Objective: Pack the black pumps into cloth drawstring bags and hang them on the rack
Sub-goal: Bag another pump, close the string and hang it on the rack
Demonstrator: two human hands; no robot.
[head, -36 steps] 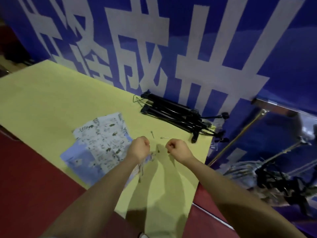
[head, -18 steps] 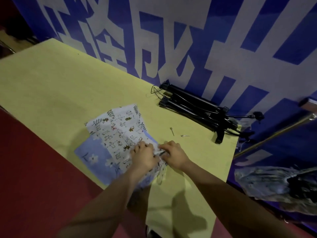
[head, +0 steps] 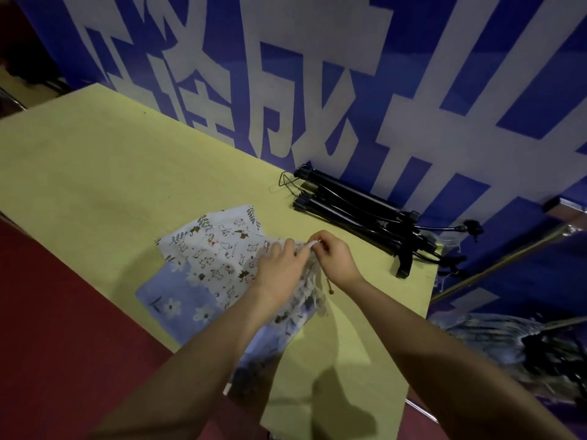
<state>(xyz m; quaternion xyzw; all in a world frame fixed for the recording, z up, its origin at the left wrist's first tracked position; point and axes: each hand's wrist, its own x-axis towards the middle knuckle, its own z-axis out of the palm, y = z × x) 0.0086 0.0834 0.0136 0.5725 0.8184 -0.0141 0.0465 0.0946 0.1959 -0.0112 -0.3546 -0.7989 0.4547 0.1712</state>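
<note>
Flat cloth drawstring bags lie stacked on the yellow table [head: 95, 160]: a white one with small animal prints [head: 216, 246] on top, a blue flowered one [head: 171, 296] beneath. My left hand [head: 282, 265] rests on the bag's right edge, fingers on the cloth. My right hand [head: 333, 252] pinches a pale drawstring at the gathered mouth of the bag. A knotted cord end [head: 330, 289] hangs below my right wrist. No black pumps are in view.
A folded black tripod-like stand [head: 365, 214] with cables lies along the table's far right, against a blue banner [head: 317, 74] with large white characters. A metal rack bar [head: 508, 258] slants past the table's right edge. Red floor [head: 63, 344] lies to the left.
Both hands came down from above the table onto the bags. My left hand flattened onto the cloth, and my right hand took the drawstring and moved slightly farther along the bag's edge.
</note>
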